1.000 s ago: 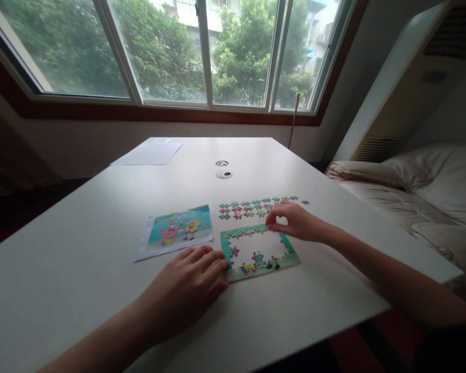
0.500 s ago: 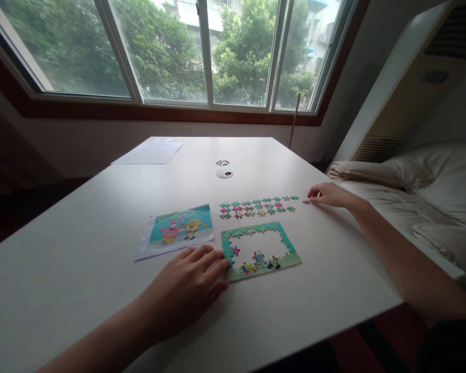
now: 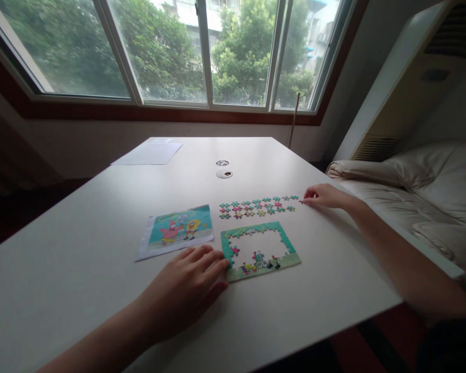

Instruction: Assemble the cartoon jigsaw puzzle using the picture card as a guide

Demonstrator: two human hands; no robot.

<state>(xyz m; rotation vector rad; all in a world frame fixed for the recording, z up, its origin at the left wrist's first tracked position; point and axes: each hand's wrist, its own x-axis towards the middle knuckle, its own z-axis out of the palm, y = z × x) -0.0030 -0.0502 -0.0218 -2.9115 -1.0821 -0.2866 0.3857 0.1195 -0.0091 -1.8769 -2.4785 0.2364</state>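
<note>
Right hand [image 3: 324, 196] shifted toward puzzle rows [image 3: 260, 213], fingertips narrowed on loose piece [image 3: 302, 201], left hand [image 3: 197, 272] flat against frame [image 3: 289, 259]

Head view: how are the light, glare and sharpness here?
Head view: backlit by the bright window, so the left hand and lower corners look dim; pale sheen on the far part of the table. Same head view: the window's sides slant, likely wide-angle stretch; loose puzzle pieces look soft, fine print unclear.
</note>
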